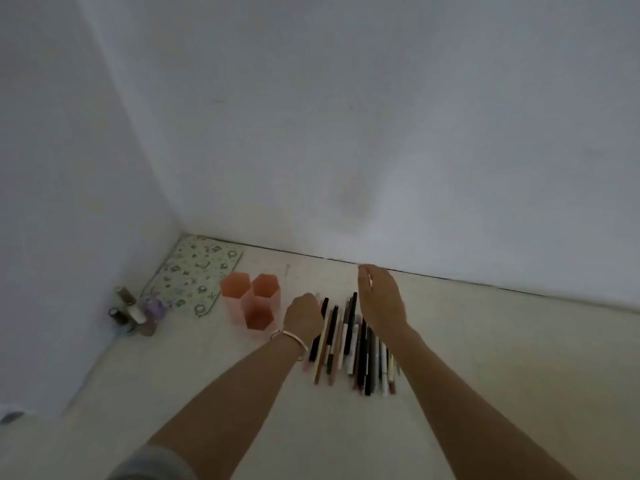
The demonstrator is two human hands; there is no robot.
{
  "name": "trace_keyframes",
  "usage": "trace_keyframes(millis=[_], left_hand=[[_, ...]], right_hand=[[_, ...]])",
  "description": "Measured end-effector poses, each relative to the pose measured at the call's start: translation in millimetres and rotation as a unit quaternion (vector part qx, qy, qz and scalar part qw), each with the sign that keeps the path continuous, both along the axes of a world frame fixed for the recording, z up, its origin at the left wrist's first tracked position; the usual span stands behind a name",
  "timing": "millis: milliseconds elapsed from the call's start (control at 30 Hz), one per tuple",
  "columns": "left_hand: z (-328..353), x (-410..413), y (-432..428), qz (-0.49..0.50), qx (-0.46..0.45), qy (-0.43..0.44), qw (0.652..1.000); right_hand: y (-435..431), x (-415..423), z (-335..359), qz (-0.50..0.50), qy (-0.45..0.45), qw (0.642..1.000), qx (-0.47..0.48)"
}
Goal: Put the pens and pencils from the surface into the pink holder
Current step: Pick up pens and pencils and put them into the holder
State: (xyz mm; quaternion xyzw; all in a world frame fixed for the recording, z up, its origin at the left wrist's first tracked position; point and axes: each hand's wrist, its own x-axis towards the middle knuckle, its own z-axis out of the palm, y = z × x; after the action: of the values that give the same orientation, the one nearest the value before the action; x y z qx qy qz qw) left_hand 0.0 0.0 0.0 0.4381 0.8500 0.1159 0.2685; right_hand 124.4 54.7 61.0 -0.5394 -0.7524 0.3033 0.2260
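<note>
A pink holder (250,299) made of three joined hexagonal tubes stands upright on the pale surface, left of the pens. Several pens and pencils (349,344), black, white and tan, lie side by side in a row. My left hand (303,318), with a bracelet at the wrist, is curled at the row's left edge, just right of the holder. A pale pen's tip (317,295) pokes out past its knuckles. Over the right part of the row hovers my right hand (381,299), fingers loosely apart and holding nothing.
A patterned green pouch (194,271) lies in the corner behind the holder. Small bottles and jars (136,311) stand against the left wall. White walls close off the left and the back. Bare pale surface extends to the right of the pens.
</note>
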Motion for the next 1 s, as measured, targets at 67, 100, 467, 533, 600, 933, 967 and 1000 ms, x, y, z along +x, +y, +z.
trace_keyframes(millis=[67,100,467,533,600,933,967,1000], left_hand=[[-8.8,-1.3,3.3,0.019,-0.002,0.0,1.0],[-14.0,-0.2,4.3,0.022,-0.006,0.001,1.0],[-31.1,5.5,15.2,-0.005,-0.032,0.085,0.996],[-8.4,0.0,19.4,-0.003,0.013,0.045,0.999],[26.4,-16.9,21.3,0.042,0.123,-0.008,0.992],[115.5,-95.0,-39.8,0.267,0.379,-0.228,0.856],[114.5,-99.1,-44.6,0.279,0.386,-0.228,0.849],[113.8,-102.5,-49.1,0.285,0.39,-0.22,0.847]], right_hand=[[6.5,-2.5,-4.5,-0.009,0.011,1.0,0.012],[10.4,-3.4,-10.0,-0.008,0.012,1.0,0.019],[42.2,-10.7,-40.6,0.022,0.051,0.998,0.019],[44.8,-12.0,-42.4,0.008,0.065,0.998,0.009],[49.9,-17.0,-43.8,0.001,0.055,0.998,-0.004],[40.4,-78.4,-71.5,0.097,-0.282,0.949,-0.1],[38.9,-81.1,-75.2,0.101,-0.303,0.943,-0.09],[37.4,-83.7,-78.8,0.104,-0.316,0.939,-0.084]])
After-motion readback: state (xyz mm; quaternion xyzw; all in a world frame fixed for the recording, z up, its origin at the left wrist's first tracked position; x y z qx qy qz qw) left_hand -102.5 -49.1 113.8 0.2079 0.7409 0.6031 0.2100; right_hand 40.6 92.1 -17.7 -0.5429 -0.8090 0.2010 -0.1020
